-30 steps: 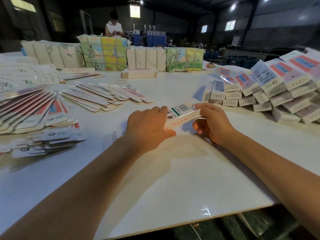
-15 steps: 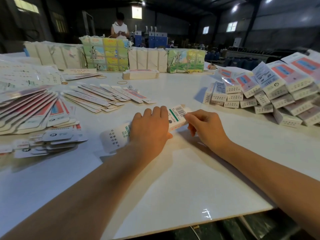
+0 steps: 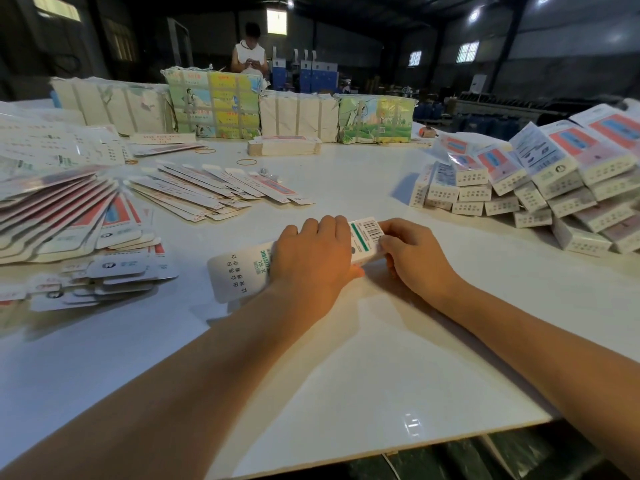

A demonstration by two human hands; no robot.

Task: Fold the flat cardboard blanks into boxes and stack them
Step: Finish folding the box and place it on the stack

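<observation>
While your left hand (image 3: 313,252) lies curled over the middle of the box (image 3: 298,259), gripping it against the table (image 3: 346,393), the carton shows as a long white piece w/ a green stripe and barcode at its right end and a rounded flap w/ dark printed characters sticking out left of your knuckles; it sits at the table's center, just in front of you. Your right hand (image 3: 414,258) pinches the barcode end, thumb on top, fingers tucked under the end. To the left, approx. two fans of flat blanks (image 3: 62,209) overlap, red-and-white ones w/ rounded tabs, and a second spread of narrow blanks (image 3: 214,188) lies beyond them. On the right the folded boxes (image 3: 540,181) are heaped in a leaning pile, well apart from your hands. Strapped bundles (image 3: 214,103) line the far edge, rubber bands (image 3: 246,162) lie near them, and a person (image 3: 250,55) stands behind. Nothing blocks the box except your own left hand, which hides its mid section. Vs. a second ago, the rounded flap has swung out to the left and the box lies flatter, w/ your right hand moved onto the barcode end.
</observation>
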